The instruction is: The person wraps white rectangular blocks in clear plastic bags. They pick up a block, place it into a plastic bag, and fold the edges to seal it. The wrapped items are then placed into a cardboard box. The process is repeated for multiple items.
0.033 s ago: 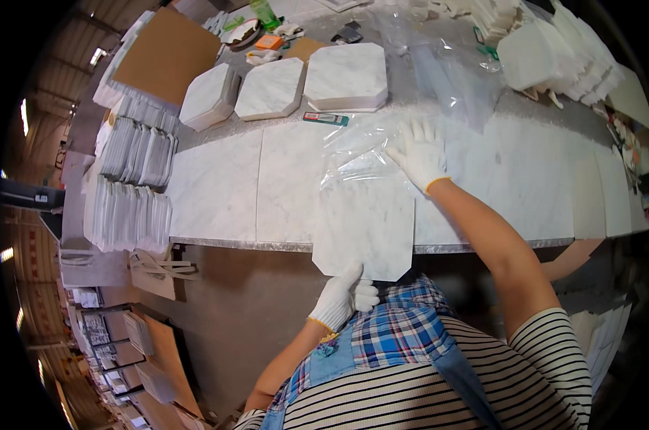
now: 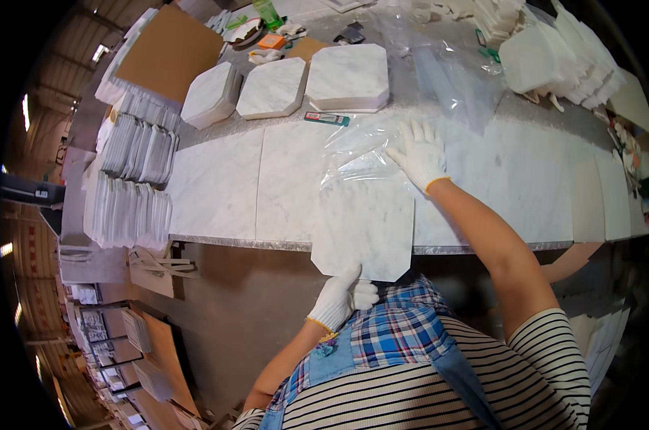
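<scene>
A white, grey-veined marble tile [image 2: 364,229] with cut corners juts out past the table's near edge. My left hand [image 2: 344,294], in a white knit glove, grips the tile's near edge, thumb on top and fingers curled underneath. Beyond the tile's far end spreads a clear plastic bag [image 2: 360,154]; whether the tile's far end is inside it is hard to tell. My right hand [image 2: 421,154], gloved likewise, lies flat with fingers spread at the bag's right side.
Three stacks of cut-corner tiles [image 2: 347,75] stand farther back. Near them is a small teal packet [image 2: 326,118]. Rows of thin tiles [image 2: 129,211] and a brown cardboard sheet [image 2: 168,54] are at left. Clear plastic bags [image 2: 457,86] and white foam sheets [image 2: 532,57] lie back right.
</scene>
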### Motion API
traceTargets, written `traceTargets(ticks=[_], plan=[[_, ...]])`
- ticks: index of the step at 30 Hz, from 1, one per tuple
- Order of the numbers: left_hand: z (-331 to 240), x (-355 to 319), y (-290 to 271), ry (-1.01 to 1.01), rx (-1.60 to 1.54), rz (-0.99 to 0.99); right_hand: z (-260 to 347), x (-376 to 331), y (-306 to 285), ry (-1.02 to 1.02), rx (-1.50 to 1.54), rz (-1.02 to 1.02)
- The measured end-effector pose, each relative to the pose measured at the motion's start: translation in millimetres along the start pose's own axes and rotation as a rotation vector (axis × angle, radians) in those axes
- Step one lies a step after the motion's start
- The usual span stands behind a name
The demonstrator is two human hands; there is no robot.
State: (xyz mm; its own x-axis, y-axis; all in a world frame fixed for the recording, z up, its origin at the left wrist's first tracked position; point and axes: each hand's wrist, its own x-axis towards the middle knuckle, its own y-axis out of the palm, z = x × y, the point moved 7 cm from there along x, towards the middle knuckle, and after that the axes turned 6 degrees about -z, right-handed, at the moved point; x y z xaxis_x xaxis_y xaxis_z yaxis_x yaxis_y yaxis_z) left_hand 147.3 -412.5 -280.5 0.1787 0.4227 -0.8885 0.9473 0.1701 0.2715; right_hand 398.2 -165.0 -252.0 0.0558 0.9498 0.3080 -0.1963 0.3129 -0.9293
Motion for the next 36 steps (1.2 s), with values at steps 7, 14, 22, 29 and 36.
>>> traceTargets(ticks=[7,14,22,29,36], plan=[[-7.1,-8.5,15.1,0.21,-0.21,0.078,-0.4,7.9,5.9,-0.044,0.065,0.034],[-72.2,-36.2,45.7,0.295,-0.068,0.186,-4.1,3.8,8.4,-0.057,0.059,0.0],[-149.8,-95.3,48.4,0.493,-0.25,0.286,-4.0,3.0,10.0,-0.068,0.031,-0.037],[-205.5,-125.3,49.5,0.695,-0.263,0.353,-0.6,4.9,-6.1,-0.068,0.086,-0.041],[-158.8,-81.4,32.0,0.513,-0.184,0.202,-1.8,3.8,2.6,-0.088,0.033,-0.08]])
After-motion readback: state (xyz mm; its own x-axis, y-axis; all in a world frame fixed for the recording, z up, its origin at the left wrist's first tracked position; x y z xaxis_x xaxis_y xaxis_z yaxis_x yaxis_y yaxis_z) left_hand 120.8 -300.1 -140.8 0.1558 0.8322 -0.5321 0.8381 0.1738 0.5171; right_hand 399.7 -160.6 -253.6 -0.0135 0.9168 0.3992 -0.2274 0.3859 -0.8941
